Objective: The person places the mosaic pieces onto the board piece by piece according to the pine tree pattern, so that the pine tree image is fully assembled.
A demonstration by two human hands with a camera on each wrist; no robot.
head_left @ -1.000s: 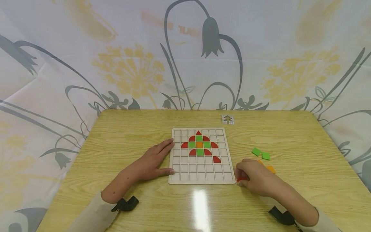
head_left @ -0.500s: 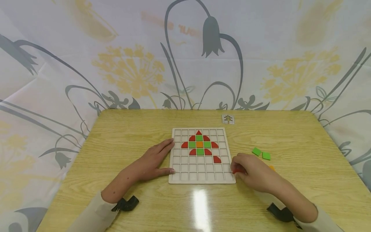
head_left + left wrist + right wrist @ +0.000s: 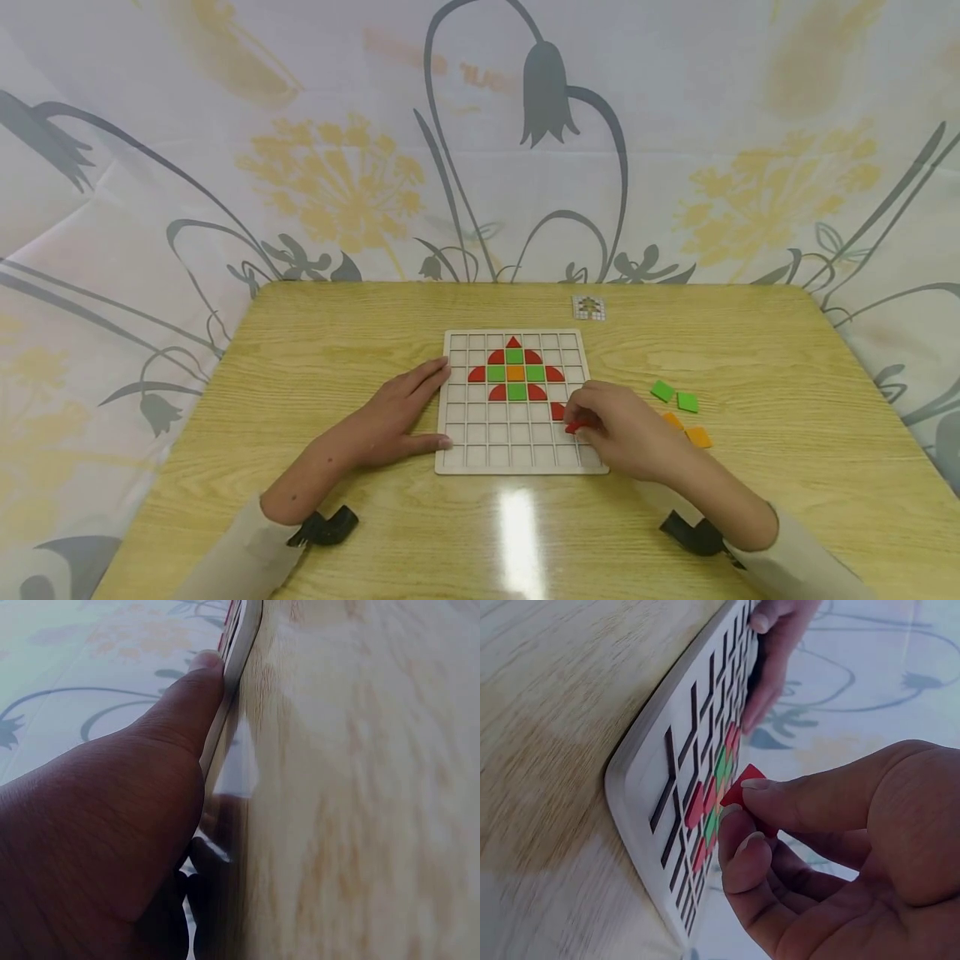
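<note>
A pale gridded board (image 3: 477, 435) lies on the table with red, green and one orange piece set in its cells. My left hand (image 3: 390, 417) rests against the board's left edge, fingers and thumb extended; its thumb (image 3: 187, 705) touches the rim in the left wrist view. Over the board's lower right, my right hand (image 3: 626, 433) pinches a red piece (image 3: 751, 796) between thumb and fingers, beside a red quarter-round piece (image 3: 557, 411) in a cell. The held piece's full shape is partly hidden by the fingertips.
Two green squares (image 3: 687, 402) and two orange pieces (image 3: 698, 437) lie on the table right of the board. A small patterned card (image 3: 588, 308) lies behind the board. A floral cloth (image 3: 480, 167) hangs beyond the table's far edge.
My right hand has moved left and away from me with the red piece, from beside the board to above its lower right cells. The orange pieces are uncovered. My left hand has stayed put.
</note>
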